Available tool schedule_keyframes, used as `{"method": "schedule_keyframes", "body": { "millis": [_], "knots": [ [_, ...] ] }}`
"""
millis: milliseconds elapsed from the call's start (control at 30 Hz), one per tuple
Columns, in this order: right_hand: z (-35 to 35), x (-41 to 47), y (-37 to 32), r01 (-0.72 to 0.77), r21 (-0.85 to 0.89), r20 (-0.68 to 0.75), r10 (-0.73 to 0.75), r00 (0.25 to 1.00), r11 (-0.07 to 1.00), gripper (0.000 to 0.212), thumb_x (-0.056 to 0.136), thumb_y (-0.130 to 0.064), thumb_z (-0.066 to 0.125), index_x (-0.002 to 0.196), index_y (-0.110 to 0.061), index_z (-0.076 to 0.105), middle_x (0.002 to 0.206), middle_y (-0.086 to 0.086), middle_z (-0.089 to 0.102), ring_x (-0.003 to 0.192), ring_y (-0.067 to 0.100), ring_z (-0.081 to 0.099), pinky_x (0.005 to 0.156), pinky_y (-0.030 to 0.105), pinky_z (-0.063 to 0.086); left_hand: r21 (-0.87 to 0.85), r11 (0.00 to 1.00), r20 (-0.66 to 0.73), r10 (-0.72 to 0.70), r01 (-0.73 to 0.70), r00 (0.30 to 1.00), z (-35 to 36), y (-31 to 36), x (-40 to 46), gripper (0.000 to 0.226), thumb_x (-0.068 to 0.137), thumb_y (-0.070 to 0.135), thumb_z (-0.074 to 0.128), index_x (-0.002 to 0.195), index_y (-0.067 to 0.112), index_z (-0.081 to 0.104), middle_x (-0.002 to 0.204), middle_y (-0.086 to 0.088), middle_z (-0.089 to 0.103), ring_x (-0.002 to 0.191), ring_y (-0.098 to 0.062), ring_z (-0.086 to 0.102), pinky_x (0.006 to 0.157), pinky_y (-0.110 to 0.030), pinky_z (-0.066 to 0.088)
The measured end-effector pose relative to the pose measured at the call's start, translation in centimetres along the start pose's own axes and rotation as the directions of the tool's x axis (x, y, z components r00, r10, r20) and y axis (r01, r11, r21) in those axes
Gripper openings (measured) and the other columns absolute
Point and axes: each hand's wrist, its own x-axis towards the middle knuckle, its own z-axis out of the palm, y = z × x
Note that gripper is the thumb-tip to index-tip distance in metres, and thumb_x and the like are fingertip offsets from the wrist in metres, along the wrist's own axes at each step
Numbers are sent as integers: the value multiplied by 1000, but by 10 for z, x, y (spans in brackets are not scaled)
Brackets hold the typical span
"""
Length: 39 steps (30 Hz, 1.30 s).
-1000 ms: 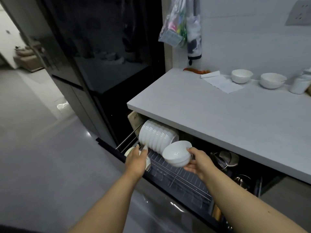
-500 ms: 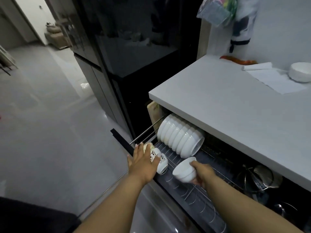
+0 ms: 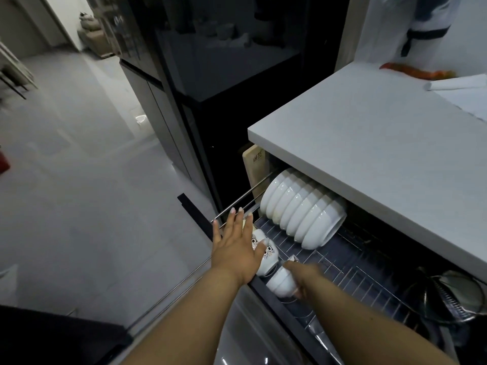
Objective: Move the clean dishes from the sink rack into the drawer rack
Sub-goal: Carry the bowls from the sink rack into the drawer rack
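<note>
Low in the frame, just right of centre, one small white bowl (image 3: 279,285) sits at the front edge of the pulled-out drawer rack (image 3: 350,270), tipped on its side, with the right hand (image 3: 303,276) curled round it from the right. Touching it on the upper left are two patterned cups (image 3: 264,255) (dark markings on white, details too blurred to read), lying side by side on the wires. The left hand (image 3: 238,246) lies flat over them, fingers straight and spread, fingertips reaching the rack's metal side rail (image 3: 242,200). Further back, toward the frame's centre right, a nested row of white bowls (image 3: 303,209) lies on its side under the countertop (image 3: 369,143); about eight rims can be counted. One wooden cutting board (image 3: 254,167) stands upright behind the row. At the lower right of the frame, dark metal utensils (image 3: 448,296) fill the drawer's far end. One orange item (image 3: 419,72) lies on the counter at the upper right.
</note>
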Motion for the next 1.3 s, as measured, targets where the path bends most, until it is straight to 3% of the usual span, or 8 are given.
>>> {"method": "schedule_keyframes", "body": {
  "millis": [200,300,600,733,833,1033,1200,1300],
  "knots": [
    [18,77,18,8,-140,-47,-15,999,990,84,24,-49,81,93,-6,63,86,11,71,69,30,71,61,49,60,58,998,-55,37,-34,998,5,-1,8,86,79,65,-11,153,21,-9,162,1,-12,146,-14,-22,107,-42,-30],
    [24,124,37,-7,-171,-61,-3,998,985,104,10,-51,85,102,-12,56,89,9,70,72,31,71,64,54,58,66,997,-53,33,-29,998,6,-2,8,83,82,63,-8,153,21,-10,162,1,-12,145,-13,-22,108,-42,-29],
    [43,97,18,10,-244,34,-2,999,970,80,34,-44,77,103,-4,63,93,15,71,77,34,71,72,55,58,73,997,-31,27,-24,999,6,-1,8,88,80,67,-14,153,20,-7,162,2,-9,146,-13,-21,109,-43,-27],
    [33,64,-7,67,-300,12,-67,998,952,77,46,-48,71,108,-1,62,103,14,71,92,30,69,86,45,56,79,997,8,7,-8,1000,3,1,6,93,76,69,-22,153,19,-8,162,1,-9,147,-14,-19,112,-43,-26],
    [21,23,-31,130,-299,-6,-139,990,945,78,57,-52,71,114,1,60,112,17,68,98,28,67,86,35,53,73,997,59,-27,23,998,-1,4,4,78,91,62,1,154,17,-2,163,-1,-2,149,-16,-11,116,-46,-17],
    [-10,-95,-81,240,-138,17,-240,971,961,25,91,-20,59,72,-5,52,59,13,51,48,23,49,49,28,41,-40,999,119,-15,20,993,-14,20,-15,60,98,44,34,149,16,22,148,-7,41,138,-22,33,120,-44,-1],
    [-42,-148,-94,313,-15,-9,-313,950,950,15,93,-21,57,93,-6,52,68,11,56,53,23,53,48,26,44,-153,988,109,33,-16,993,-37,47,-43,51,98,39,38,143,16,30,128,-9,59,119,-29,52,104,-36,35],
    [-63,-179,-94,354,60,-47,-352,935,933,15,94,-21,58,95,-8,52,68,10,57,54,21,54,49,26,44,-217,976,86,51,-32,995,-49,59,-58,54,98,40,38,146,19,27,127,-9,61,115,-30,56,93,-35,44]
  ]
}}
